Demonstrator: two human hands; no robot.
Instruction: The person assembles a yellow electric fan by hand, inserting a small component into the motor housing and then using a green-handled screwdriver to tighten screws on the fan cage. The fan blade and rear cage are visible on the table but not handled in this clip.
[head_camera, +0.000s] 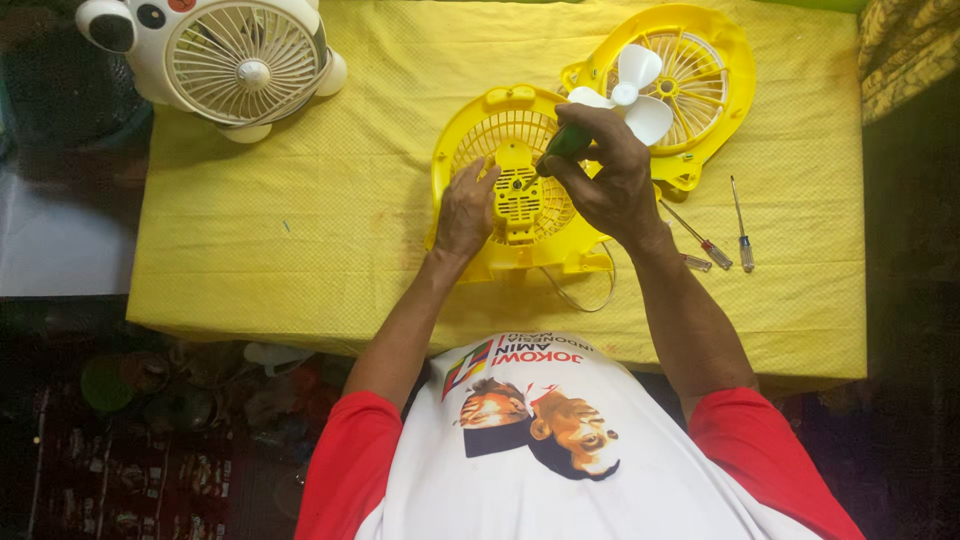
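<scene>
A yellow fan housing (470, 130) lies flat on the yellow cloth, its motor block (517, 190) facing up. My left hand (466, 208) presses on the housing's left side beside the motor block. My right hand (605, 175) grips a green-handled screwdriver (563, 146), whose tip points down at the motor block. Behind my right hand lie the white fan blade (634, 88) and the second yellow grille half (700, 70).
A white fan with animal ears (235, 60) stands at the far left of the cloth-covered table (280, 250). Two small screwdrivers (742, 235) lie right of my right forearm. A thin wire (585, 295) loops out below the housing. Dark clutter fills the floor at left.
</scene>
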